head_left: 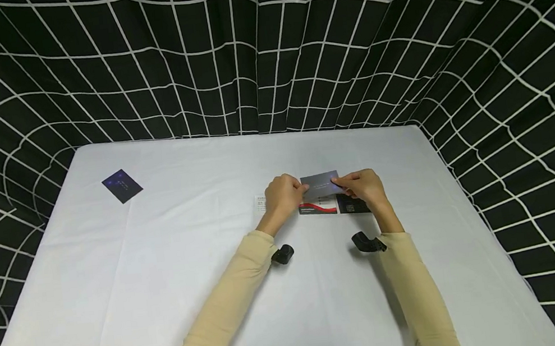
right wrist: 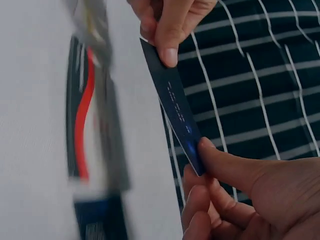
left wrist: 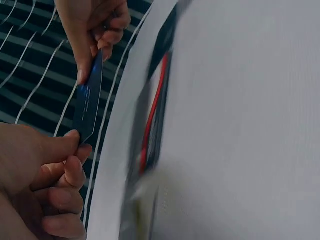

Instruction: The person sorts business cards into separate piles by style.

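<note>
A dark blue card (head_left: 320, 182) with small print is stretched between both hands, raised over the table. My left hand (head_left: 282, 196) pinches its left end between thumb and fingers. At the card's other end, my right hand (head_left: 366, 187) pinches a corner the same way. Under the held card lie a white card with a red wavy stripe (head_left: 318, 208) and, to its right, a black card (head_left: 353, 204) with a square code. A pale printed card (head_left: 260, 202) shows partly behind the left hand. The right wrist view shows the held card (right wrist: 172, 102) tilted, its print facing up.
Another dark blue card (head_left: 122, 186) lies at an angle on the far left of the white-covered table (head_left: 198, 192). A black curtain with a white grid (head_left: 225, 60) hangs behind and beside the table. Black camera mounts (head_left: 366, 242) stick out from the wrists.
</note>
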A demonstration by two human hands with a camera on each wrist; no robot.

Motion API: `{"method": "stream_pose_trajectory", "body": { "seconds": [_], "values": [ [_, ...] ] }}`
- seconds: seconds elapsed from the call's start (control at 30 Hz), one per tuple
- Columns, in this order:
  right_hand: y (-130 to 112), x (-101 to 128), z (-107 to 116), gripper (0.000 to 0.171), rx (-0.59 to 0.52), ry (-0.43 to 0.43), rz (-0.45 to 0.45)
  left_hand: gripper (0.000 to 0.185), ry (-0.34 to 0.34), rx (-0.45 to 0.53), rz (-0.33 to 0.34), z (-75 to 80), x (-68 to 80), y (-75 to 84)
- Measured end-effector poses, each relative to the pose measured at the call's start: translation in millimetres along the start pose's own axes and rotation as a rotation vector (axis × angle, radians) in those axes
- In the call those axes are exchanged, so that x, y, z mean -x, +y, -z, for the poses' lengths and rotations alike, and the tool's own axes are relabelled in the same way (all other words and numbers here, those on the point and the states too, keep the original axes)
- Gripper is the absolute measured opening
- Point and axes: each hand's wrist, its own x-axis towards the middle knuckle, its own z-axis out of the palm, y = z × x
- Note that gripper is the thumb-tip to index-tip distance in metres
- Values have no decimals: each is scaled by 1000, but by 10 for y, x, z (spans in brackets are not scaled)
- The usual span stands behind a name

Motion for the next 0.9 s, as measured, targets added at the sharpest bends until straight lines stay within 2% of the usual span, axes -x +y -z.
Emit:
{"method": "stream_pose_trajectory", "body": {
  "seconds": [0.13, 0.23, 0.47, 0.63, 0.9],
  "values": [
    [307, 118, 211, 48, 12, 32, -57, 35, -77, -7, -55, -279, 25, 209],
    [487, 183, 311, 50, -14, 42, -89, 35, -109, -37, -62, -440, 26, 330],
    [694, 229, 416, 46, -60, 57, -106, 32, -66, -83, -53, -641, -1, 454],
    [806, 218, 396, 46, 2, 87, -104, 22, -44, -127, -56, -750, -32, 481],
    [910, 207, 356, 43, 76, 149, -54, 26, -23, -217, -77, -875, -53, 513]
  ]
}}
